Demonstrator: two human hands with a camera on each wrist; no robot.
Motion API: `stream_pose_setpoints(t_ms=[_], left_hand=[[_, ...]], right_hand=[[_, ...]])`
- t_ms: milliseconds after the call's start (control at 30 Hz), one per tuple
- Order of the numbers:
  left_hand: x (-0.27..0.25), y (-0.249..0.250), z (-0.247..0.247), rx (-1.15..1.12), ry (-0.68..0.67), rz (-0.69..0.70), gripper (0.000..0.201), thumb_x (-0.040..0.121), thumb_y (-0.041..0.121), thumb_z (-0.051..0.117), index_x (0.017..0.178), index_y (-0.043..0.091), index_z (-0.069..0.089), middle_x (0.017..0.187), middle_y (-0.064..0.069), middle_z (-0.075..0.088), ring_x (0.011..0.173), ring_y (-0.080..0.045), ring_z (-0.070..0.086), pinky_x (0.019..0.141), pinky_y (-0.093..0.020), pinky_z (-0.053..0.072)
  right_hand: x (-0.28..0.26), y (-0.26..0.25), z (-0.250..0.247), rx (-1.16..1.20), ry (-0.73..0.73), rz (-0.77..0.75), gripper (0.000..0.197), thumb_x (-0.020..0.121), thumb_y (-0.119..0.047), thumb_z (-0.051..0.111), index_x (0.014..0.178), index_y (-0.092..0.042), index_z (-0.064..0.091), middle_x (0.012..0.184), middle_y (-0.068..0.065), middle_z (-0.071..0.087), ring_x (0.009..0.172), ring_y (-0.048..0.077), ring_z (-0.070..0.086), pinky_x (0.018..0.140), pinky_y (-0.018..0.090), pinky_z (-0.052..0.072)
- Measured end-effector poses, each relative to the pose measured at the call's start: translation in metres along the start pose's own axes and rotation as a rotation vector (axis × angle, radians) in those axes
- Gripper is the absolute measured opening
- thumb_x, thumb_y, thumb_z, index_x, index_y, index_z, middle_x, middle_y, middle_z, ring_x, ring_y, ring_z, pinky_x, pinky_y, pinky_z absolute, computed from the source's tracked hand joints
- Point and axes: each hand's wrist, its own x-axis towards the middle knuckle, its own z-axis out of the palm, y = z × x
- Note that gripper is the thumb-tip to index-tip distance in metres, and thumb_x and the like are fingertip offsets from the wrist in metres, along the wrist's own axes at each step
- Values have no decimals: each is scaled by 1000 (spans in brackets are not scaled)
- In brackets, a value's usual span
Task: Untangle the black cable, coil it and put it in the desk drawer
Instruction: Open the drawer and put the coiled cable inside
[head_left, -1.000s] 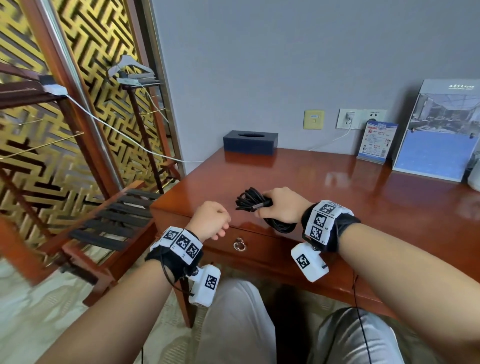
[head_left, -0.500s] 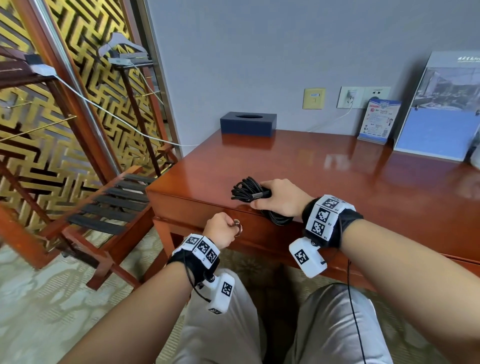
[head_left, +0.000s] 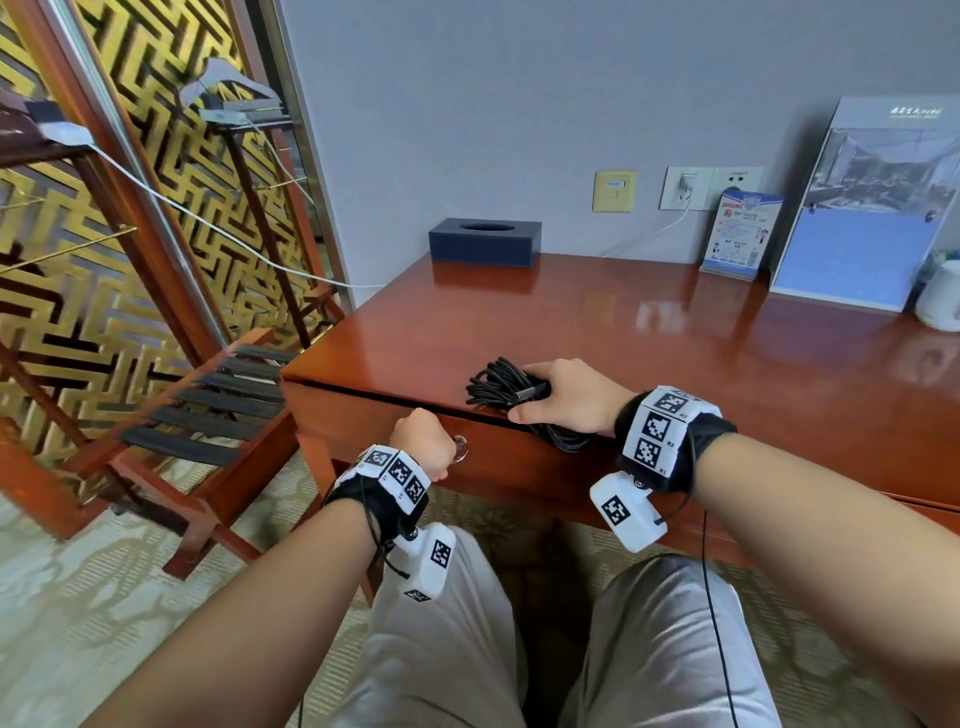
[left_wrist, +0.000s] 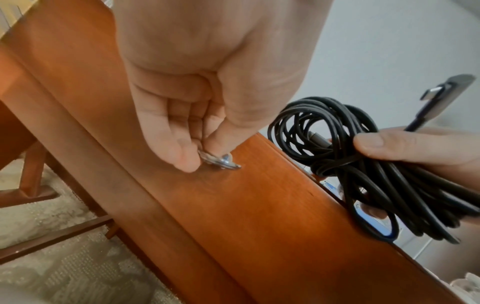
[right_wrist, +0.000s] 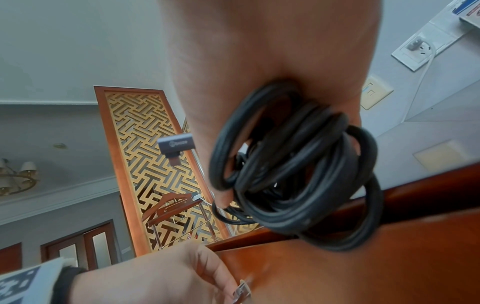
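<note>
The black cable (head_left: 498, 387) (left_wrist: 345, 164) (right_wrist: 293, 170) is bundled into a coil, and my right hand (head_left: 566, 397) grips it at the front edge of the red-brown desk (head_left: 649, 353). Loops hang down over the drawer front (head_left: 519, 467) (left_wrist: 259, 205). A grey plug (left_wrist: 446, 96) (right_wrist: 176, 145) sticks out of the coil. My left hand (head_left: 426, 447) (left_wrist: 197, 152) pinches the metal ring pull (head_left: 460, 448) (left_wrist: 221, 161) (right_wrist: 242, 292) of the drawer. A thin dark gap shows along the drawer's top edge.
A dark blue tissue box (head_left: 485, 241) stands at the desk's back left. A leaflet stand (head_left: 740, 234), a large brochure (head_left: 867, 208) and a white kettle (head_left: 940, 304) line the back right. A wooden luggage rack (head_left: 208, 415) stands left of the desk. My knees (head_left: 519, 649) are below the drawer.
My left hand dropped from beside the desk edge to the drawer front and took hold of the ring pull. The right hand stayed on the coil.
</note>
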Motion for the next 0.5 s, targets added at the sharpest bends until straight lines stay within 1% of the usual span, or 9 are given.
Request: stream_pose_setpoints(t_ms=[33, 133, 233, 267, 333, 400, 433, 500], left_hand=[[-3, -2, -2, 5, -3, 11, 5, 75, 4, 72, 80, 4, 70, 81, -15, 72, 70, -33, 73, 64, -46, 62], [-10, -7, -7, 27, -16, 50, 8, 75, 4, 71, 83, 6, 70, 81, -15, 72, 70, -32, 72, 62, -46, 62], [-26, -7, -15, 69, -28, 81, 6, 79, 6, 69, 84, 6, 71, 74, -14, 72, 66, -30, 72, 59, -43, 62], [-31, -9, -19, 95, -51, 85, 6, 81, 7, 67, 84, 4, 71, 71, -14, 72, 65, -29, 73, 60, -43, 62], [-40, -9, -32, 175, -140, 100, 10, 82, 10, 67, 84, 2, 72, 69, -13, 73, 63, -26, 73, 63, -43, 62], [-48, -3, -47, 284, -199, 144, 11, 78, 14, 67, 78, 5, 74, 68, -9, 74, 61, -25, 73, 65, -41, 63], [-51, 4, -55, 342, -183, 180, 11, 76, 18, 67, 76, 8, 73, 68, -7, 74, 63, -25, 73, 67, -41, 63], [-57, 20, -68, 395, -98, 275, 11, 75, 24, 67, 75, 14, 73, 73, -3, 73, 71, -25, 71, 74, -39, 61]], right_hand=[[0, 0, 0, -1, -4, 2, 74, 76, -55, 71, 139, -21, 52, 124, 0, 66, 111, 18, 62, 98, 37, 49], [-2, -3, 0, 13, -26, -12, 64, 78, -52, 71, 133, -23, 58, 116, -3, 69, 105, 16, 64, 98, 38, 50], [-6, -5, -2, 9, -39, -28, 61, 79, -51, 71, 132, -23, 59, 114, -4, 70, 104, 15, 64, 98, 38, 49], [-7, -5, -2, 8, -44, -32, 57, 79, -51, 71, 129, -24, 61, 111, -5, 71, 102, 14, 65, 97, 38, 50], [-10, -7, -3, 20, -53, -40, 54, 78, -52, 72, 124, -25, 63, 106, -6, 72, 99, 13, 66, 96, 39, 50], [-14, -7, -6, 29, -50, -42, 59, 78, -52, 72, 129, -24, 60, 111, -5, 71, 102, 13, 65, 98, 38, 49], [-16, -8, -9, 26, -48, -40, 62, 79, -51, 72, 133, -22, 58, 114, -4, 70, 104, 14, 64, 99, 36, 48], [-20, -10, -15, 24, -47, -40, 62, 81, -47, 73, 135, -22, 56, 115, -4, 69, 104, 14, 63, 98, 34, 48]])
